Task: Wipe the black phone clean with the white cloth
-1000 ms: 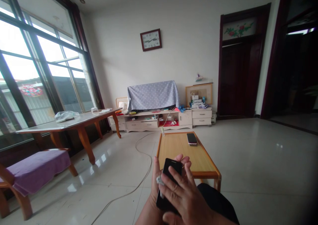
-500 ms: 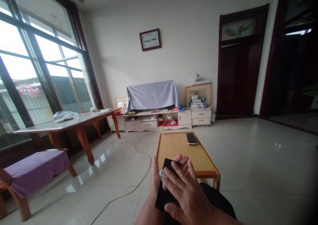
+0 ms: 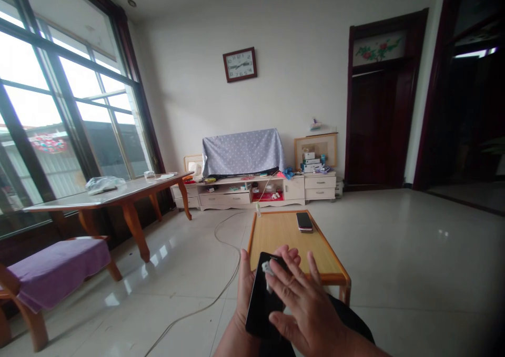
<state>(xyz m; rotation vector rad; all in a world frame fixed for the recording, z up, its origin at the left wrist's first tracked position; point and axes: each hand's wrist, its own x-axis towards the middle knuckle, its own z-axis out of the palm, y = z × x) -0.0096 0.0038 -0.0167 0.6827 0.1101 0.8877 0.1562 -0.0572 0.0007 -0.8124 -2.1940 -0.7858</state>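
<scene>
White wad (image 3: 268, 267) has shifted up and inward over the last second: it was at the left edge of the dark phone (image 3: 258, 309), now sits over the upper part of the screen, right hand (image 3: 305, 304) moved along with it, more of the lower glass uncovered. Rubbing looks under way, my read, with contact now on the glass rather than the rim; any marks left are too small to tell. Dark phone is held off the low table (image 3: 276, 236), on the person's side of its near left corner, top end pointing toward it. Left hand (image 3: 244, 291) grasps the phone from beneath, thumb up along the left side, fingertips showing past the far right edge. Right hand is just above the phone, palm down, fingers spread, not clenched, wad under the leading fingertips; pinched or merely pressed, cannot tell. Its thumb is over the lower screen, touching or not unclear. So the dark phone lies on the left palm and under the right fingers. Second phone (image 3: 304, 221) lies on the low table toward its far right corner, well apart from both hands; white cabinet (image 3: 294, 190) beyond its far edge, purple-covered chair (image 3: 63, 267) well to its left
</scene>
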